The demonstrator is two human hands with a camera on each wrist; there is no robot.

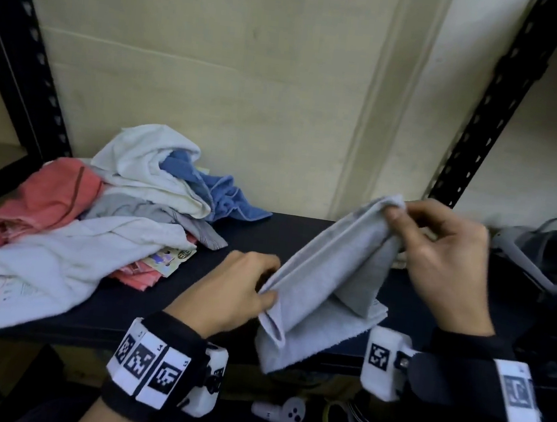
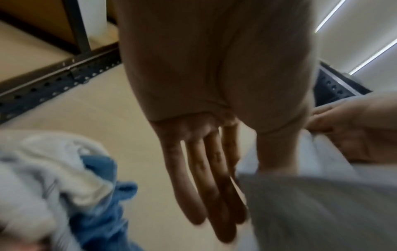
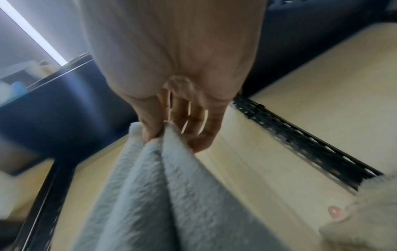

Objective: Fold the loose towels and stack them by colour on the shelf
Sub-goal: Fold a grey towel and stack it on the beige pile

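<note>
A light grey towel (image 1: pixel 325 278) hangs folded between my hands, its lower end draped over the front edge of the dark shelf (image 1: pixel 162 301). My right hand (image 1: pixel 396 212) pinches its raised top corner, with thumb and forefinger closed on the gathered layers (image 3: pixel 161 195). Lower down, my left hand (image 1: pixel 267 280) pinches the towel's left edge; the left wrist view shows the thumb against the grey cloth (image 2: pixel 322 212) and the fingers (image 2: pixel 214 186) straight. A loose pile lies at the left: white towel (image 1: pixel 150 165), blue towel (image 1: pixel 223 194), pink towel (image 1: pixel 46 198), grey striped cloth (image 1: pixel 152 210).
A headset (image 1: pixel 549 255) sits on the shelf's right end. Black perforated uprights (image 1: pixel 21 53) (image 1: pixel 490 106) frame both sides. Printed cards (image 1: pixel 171 257) poke out from under the pile. A white controller (image 1: pixel 282 410) lies on the level below. A pale wall backs the shelf.
</note>
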